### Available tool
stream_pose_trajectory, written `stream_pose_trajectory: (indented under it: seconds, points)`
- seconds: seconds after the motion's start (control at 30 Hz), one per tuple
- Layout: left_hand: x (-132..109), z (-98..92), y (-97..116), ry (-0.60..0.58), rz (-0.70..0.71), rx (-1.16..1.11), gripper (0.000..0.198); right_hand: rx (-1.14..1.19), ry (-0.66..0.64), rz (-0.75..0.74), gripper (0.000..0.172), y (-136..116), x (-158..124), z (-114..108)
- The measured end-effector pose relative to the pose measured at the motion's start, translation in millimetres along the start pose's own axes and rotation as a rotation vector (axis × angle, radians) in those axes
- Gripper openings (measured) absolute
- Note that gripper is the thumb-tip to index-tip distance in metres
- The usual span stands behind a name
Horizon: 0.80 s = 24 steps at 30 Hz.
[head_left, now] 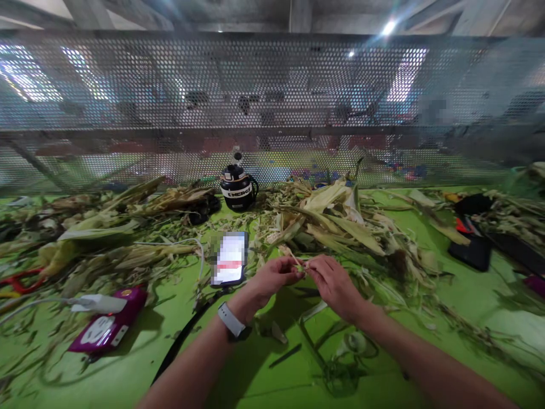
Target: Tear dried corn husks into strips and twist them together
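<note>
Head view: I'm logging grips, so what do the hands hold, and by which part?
The left hand and right hand pinch a thin pale strip, apparently by its near end; exact spot unclear.

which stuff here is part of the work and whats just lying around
Likely in use:
- left hand and right hand, pinching a thin pale plant strip
- heap of dry yellow-green husks

Probably lying about:
- rounded black jug with white band
- lit black-framed smartphone
- glossy purple box
</note>
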<state>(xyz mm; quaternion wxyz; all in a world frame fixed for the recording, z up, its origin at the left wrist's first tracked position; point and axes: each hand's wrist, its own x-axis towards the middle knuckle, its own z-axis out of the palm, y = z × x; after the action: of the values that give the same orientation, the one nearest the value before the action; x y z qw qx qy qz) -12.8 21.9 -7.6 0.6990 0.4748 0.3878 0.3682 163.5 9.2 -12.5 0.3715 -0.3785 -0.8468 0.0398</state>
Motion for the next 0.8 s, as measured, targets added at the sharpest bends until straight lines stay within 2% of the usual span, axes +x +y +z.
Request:
stream_pose_trajectory:
  seconds: [0.17, 0.27, 0.33, 0.47, 0.67, 0.8]
  points:
    - [-3.5, 2.6, 6.3, -0.017, 0.196, 0.419, 0.019, 0.115, 0.026, 0.148, 0.014, -2.2, 0.1, 0.3]
    - [-5.2, 3.2, 8.3, -0.025, 0.310, 0.608, 0.017, 0.159, -0.004, 0.232, 0.015, -1.6, 1.0, 1.0]
    - [-5.3, 4.5, 6.9, -0.003, 0.339, 0.598, 0.018, 0.217, -0.025, 0.314, 0.015, -1.0, 1.6, 1.5]
    - [-3.2, 11.5, -2.1, 0.081, 0.296, 0.396, 0.027, 0.364, -0.004, 0.448, 0.017, -0.9, 0.9, 3.6]
    - [3.4, 17.1, -14.8, 0.094, 0.312, 0.249, 0.031, 0.596, 0.022, 0.521, 0.019, -2.1, -1.8, 10.2]
    - [4.4, 10.9, -10.3, 0.217, 0.309, 0.265, 0.031, 0.572, -0.009, 0.550, 0.020, -1.0, 0.2, 8.7]
